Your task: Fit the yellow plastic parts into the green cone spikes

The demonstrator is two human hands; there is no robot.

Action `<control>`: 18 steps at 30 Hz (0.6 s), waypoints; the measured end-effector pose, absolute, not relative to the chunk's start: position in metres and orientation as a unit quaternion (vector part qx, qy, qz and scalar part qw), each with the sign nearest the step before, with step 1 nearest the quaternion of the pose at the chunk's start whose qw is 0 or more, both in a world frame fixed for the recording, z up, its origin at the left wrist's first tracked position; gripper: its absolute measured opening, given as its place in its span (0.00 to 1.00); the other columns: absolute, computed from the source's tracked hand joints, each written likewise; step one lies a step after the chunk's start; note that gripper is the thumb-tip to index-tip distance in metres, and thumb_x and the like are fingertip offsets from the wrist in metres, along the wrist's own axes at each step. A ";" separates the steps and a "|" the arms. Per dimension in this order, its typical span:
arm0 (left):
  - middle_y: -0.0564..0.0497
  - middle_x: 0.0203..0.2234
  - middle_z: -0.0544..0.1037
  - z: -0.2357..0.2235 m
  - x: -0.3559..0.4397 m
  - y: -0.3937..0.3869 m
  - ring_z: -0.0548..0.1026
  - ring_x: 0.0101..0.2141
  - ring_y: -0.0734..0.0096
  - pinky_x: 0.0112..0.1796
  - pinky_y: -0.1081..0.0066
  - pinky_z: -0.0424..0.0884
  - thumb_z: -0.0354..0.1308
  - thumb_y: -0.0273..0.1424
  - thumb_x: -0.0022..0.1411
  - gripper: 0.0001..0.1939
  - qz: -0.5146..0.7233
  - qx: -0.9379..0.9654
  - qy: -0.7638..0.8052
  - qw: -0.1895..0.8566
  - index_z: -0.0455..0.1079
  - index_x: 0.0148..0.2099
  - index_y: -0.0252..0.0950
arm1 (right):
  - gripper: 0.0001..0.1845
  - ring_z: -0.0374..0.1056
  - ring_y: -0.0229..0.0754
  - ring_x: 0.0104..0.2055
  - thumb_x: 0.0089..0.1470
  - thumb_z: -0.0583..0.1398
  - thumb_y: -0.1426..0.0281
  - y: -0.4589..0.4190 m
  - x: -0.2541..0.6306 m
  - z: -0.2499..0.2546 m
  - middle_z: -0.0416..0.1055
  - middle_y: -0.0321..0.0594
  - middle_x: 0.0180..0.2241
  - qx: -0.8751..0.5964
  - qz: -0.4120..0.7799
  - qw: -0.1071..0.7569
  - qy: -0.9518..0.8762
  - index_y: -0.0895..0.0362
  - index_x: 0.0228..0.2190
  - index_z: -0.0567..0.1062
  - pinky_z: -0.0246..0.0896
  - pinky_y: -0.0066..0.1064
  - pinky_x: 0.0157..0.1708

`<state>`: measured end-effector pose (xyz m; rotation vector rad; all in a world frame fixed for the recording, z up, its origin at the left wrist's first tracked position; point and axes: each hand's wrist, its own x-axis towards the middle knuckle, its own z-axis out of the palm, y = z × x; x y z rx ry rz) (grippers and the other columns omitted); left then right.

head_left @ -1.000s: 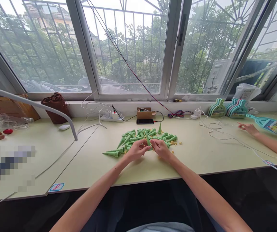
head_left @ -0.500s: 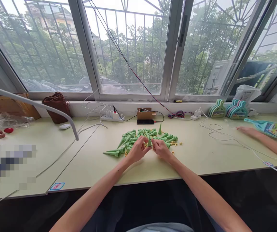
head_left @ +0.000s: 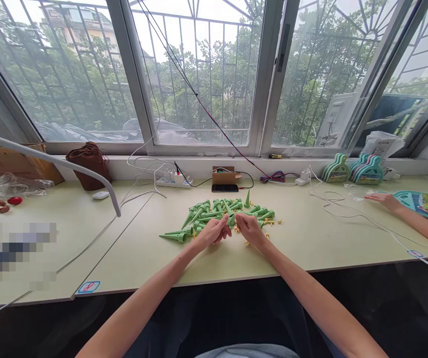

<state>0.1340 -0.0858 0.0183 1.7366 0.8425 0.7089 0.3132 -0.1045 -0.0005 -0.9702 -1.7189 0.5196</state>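
My left hand (head_left: 214,233) pinches a green plastic spike (head_left: 231,221) between thumb and fingers, just above the table. Close beside it on the right, my right hand (head_left: 250,230) is closed, and whatever its fingertips hold is hidden. A heap of similar green spikes (head_left: 199,211), several with ribbed caps, lies right behind both hands. One spike (head_left: 247,201) stands upright, point up, at the back of the heap. Small yellow pegs (head_left: 269,222) are scattered to the right of the heap and partly under my right hand.
Behind the heap lie a phone (head_left: 224,188), a small cardboard box (head_left: 223,176) and a power strip (head_left: 174,182). White cables (head_left: 333,203) cross the table (head_left: 310,248) at right. A co-worker's hand (head_left: 385,200) rests near a teal packaged item (head_left: 418,203). A brown pouch (head_left: 88,166) stands at left.
The green spike in my left hand has tipped from upright, and my left fingers have curled lower. My right hand stays close beside it. At right, the co-worker's teal item has been laid lower.
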 end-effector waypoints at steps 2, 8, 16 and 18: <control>0.54 0.13 0.65 0.019 0.133 -0.086 0.55 0.10 0.83 0.15 0.75 0.48 0.44 0.59 0.61 0.37 0.297 0.730 0.354 0.504 0.74 0.26 0.29 | 0.27 0.51 0.35 0.20 0.65 0.47 0.52 -0.105 0.313 0.000 0.55 0.32 0.17 -0.401 0.216 0.517 -0.725 0.55 0.19 0.58 0.49 0.29 0.23; 0.56 0.08 0.60 0.020 0.131 -0.087 0.55 0.11 0.80 0.17 0.75 0.53 0.48 0.58 0.61 0.35 0.305 0.728 0.343 0.509 0.75 0.28 0.29 | 0.28 0.52 0.35 0.20 0.64 0.47 0.51 -0.105 0.313 0.000 0.56 0.32 0.16 -0.401 0.236 0.513 -0.722 0.55 0.19 0.59 0.50 0.29 0.23; 0.55 0.11 0.64 0.015 0.130 -0.084 0.56 0.13 0.80 0.18 0.75 0.56 0.50 0.56 0.61 0.33 0.297 0.722 0.337 0.527 0.77 0.33 0.28 | 0.27 0.51 0.35 0.19 0.65 0.48 0.53 -0.106 0.314 -0.001 0.56 0.32 0.16 -0.393 0.256 0.512 -0.719 0.55 0.19 0.59 0.49 0.28 0.21; 0.55 0.12 0.64 0.015 0.130 -0.083 0.57 0.13 0.80 0.18 0.75 0.56 0.50 0.56 0.61 0.34 0.299 0.722 0.335 0.526 0.77 0.32 0.28 | 0.27 0.52 0.34 0.19 0.64 0.48 0.52 -0.107 0.314 -0.001 0.56 0.32 0.16 -0.394 0.257 0.512 -0.719 0.55 0.19 0.59 0.49 0.28 0.22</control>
